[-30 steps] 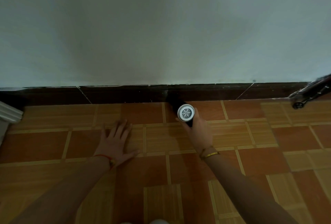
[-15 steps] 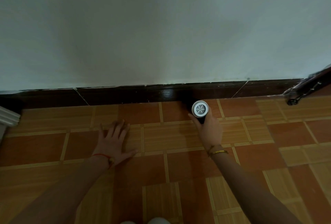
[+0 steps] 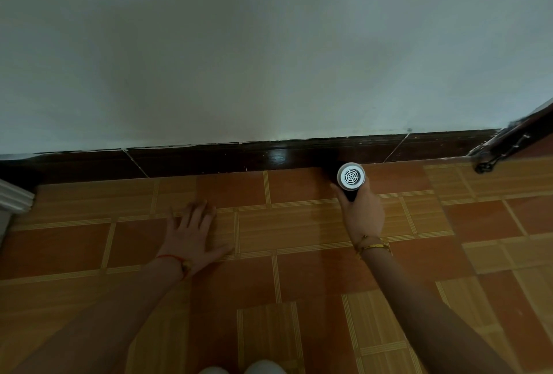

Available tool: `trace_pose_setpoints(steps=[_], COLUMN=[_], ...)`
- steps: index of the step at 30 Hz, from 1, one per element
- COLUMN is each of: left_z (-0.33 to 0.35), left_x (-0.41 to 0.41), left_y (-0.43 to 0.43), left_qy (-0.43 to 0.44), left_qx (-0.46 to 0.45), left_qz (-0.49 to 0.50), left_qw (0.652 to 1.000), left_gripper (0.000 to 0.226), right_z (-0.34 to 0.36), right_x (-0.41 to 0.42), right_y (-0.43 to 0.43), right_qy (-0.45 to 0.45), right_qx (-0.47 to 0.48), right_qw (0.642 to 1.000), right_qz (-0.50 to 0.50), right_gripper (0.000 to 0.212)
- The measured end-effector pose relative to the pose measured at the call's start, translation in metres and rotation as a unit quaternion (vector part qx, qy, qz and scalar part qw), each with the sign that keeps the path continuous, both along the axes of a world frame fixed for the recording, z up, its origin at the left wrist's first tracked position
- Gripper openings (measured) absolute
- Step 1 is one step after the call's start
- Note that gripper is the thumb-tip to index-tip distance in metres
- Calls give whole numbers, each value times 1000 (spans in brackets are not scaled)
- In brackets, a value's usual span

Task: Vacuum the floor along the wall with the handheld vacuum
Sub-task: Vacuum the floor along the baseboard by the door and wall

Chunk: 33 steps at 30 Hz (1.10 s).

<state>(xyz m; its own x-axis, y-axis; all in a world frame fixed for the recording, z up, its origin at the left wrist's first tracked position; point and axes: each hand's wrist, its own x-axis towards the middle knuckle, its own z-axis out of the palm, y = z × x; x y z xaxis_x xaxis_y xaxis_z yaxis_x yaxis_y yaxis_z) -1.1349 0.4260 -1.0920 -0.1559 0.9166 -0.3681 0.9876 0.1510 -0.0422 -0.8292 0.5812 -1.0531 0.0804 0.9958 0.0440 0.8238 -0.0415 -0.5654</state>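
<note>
— Handheld vacuum (image 3: pixel 350 177): where was it logged?
— In the right hand (image 3: pixel 363 213), fingers (image 3: pixel 339 192) clamped round its black body; white vented end up, nose pointing beyond the fingertips toward the dark baseboard (image 3: pixel 209 161).
— Change since the prior entry?
— It had slid rightward along the baseboard, away from the left hand (image 3: pixel 191 233), whose fingers lay spread flat on the floor (image 3: pixel 299 269). Judged: a sweep mid-course, more wall (image 3: pixel 269 59) edge rightward left to cover.

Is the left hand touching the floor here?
Touching. The head view shows the left hand lying palm down on the floor, fingers spread flat against the tiles.
</note>
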Motion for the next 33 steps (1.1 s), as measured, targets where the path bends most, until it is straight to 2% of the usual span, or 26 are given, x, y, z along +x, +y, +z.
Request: trace_pose_setpoints(steps=[5, 10, 15, 20, 25, 33], left_z=[1, -1, -3, -2, -3, -7], left_x=[3, 5, 12, 25, 36, 46], left_y=[1, -2, 0, 7, 16, 29], left_qy=[-4, -1, -38, -72, -49, -44], left_qx=[9, 21, 55, 74, 94, 104], left_qz=[-3, -17, -35, -55, -96, -124], left_qw=[1000, 1000, 997, 993, 990, 986], left_gripper=[125, 112, 103, 99, 97, 97], right_z=[0, -4, -6, -8, -6, -6], right_x=[-7, -15, -21, -8, 10, 30], right_y=[-4, -7, -10, -3, 6, 16], right_qy=[14, -13, -17, 7, 56, 114], right_qx=[2, -7, -10, 1, 9, -1], right_qw=[1000, 1000, 999, 1000, 998, 992], right_qz=[0, 24, 42, 16, -30, -53], right_gripper=[61, 61, 63, 68, 76, 65])
